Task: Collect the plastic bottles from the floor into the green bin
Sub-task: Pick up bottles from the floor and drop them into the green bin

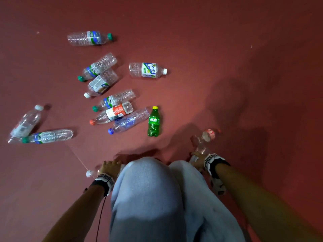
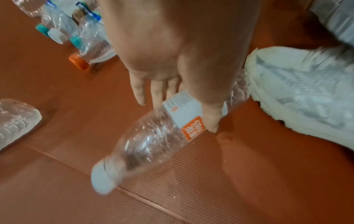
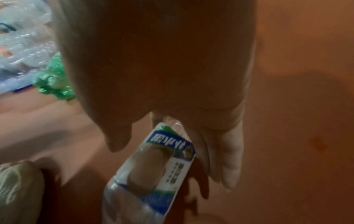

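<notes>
Both hands hold bottles already, left hand (image 1: 109,167) an orange-labelled bottle (image 2: 159,133), right hand (image 1: 198,160) a blue-labelled bottle (image 3: 153,171), while the green soda bottle (image 1: 154,121) lies ahead between them, pointing away, bin unseen

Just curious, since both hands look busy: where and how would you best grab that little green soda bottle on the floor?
The green soda bottle lies flat, yellow cap pointing away from the person. Come from above and wrap the grip across its labelled middle, the widest even part. Its right side is bare floor; the blue-capped bottle crowds its left.
</notes>
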